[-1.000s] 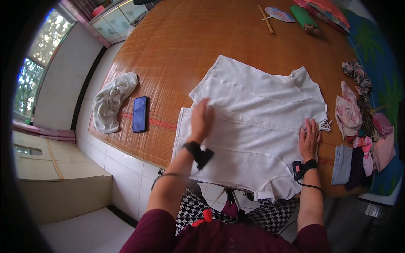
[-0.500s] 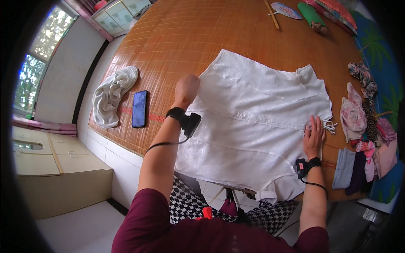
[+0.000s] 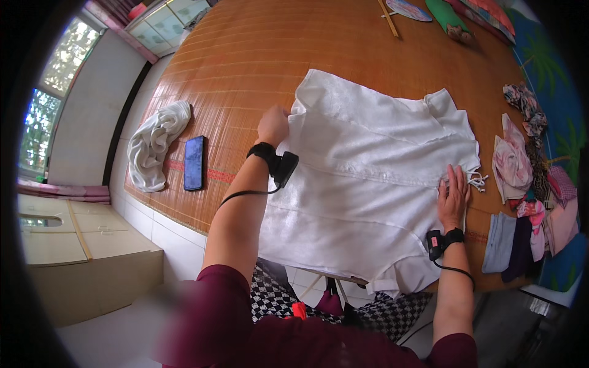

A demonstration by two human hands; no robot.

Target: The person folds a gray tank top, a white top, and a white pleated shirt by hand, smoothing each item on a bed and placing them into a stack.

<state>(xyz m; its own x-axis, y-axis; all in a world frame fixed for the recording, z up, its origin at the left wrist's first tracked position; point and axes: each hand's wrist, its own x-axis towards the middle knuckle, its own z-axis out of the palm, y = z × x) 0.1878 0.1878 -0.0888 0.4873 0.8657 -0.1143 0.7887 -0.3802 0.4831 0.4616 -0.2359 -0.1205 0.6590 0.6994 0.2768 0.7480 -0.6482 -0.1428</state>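
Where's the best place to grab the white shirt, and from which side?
Probably the far hem corner of the white shirt, coming from the left. That corner lies spread out, jutting onto the woven mat, so its edge looks easy to pinch. The left hand is close by at the hem; the right hand rests flat near the white strings.

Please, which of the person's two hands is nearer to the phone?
Left. The left hand is at the white garment's left edge, up and right of the phone; the right hand rests farther right, across the garment.
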